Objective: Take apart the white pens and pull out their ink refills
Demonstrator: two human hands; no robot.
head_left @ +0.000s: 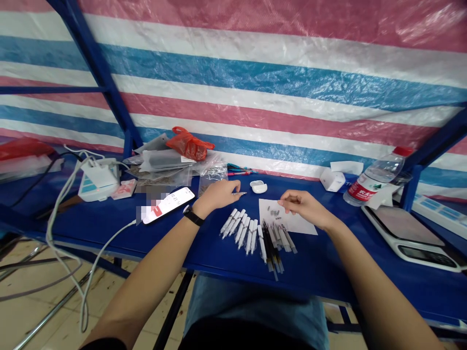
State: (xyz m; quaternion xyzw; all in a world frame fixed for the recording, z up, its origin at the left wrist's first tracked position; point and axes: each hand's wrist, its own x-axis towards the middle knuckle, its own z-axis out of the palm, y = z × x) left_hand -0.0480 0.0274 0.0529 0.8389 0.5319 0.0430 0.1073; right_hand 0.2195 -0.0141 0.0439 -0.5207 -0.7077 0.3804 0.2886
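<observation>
Blue tabletop (pixel 109 238), as recorded: left hand (pixel 218 194), fingers pinched together on slim silver pen tip (pixel 239 193); right hand (pixel 304 204), fingers loosely curled, over white paper sheet (pixel 301 226) with small dark parts (pixel 273 212); white-barrelled pens (pixel 237 228) lined up in tidy parallel rows just below.

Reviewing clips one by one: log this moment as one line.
left hand: slim silver item | right hand: over white sheet | nearby: white pens

The desk (pixel 109 233) has a smooth, glossy blue surface. On the desk lie smooth white plastic pen barrels (pixel 237 228) and a matt paper sheet (pixel 302 226). Behind the desk hangs a creased, glossy woven-plastic tarpaulin (pixel 255 73).
</observation>
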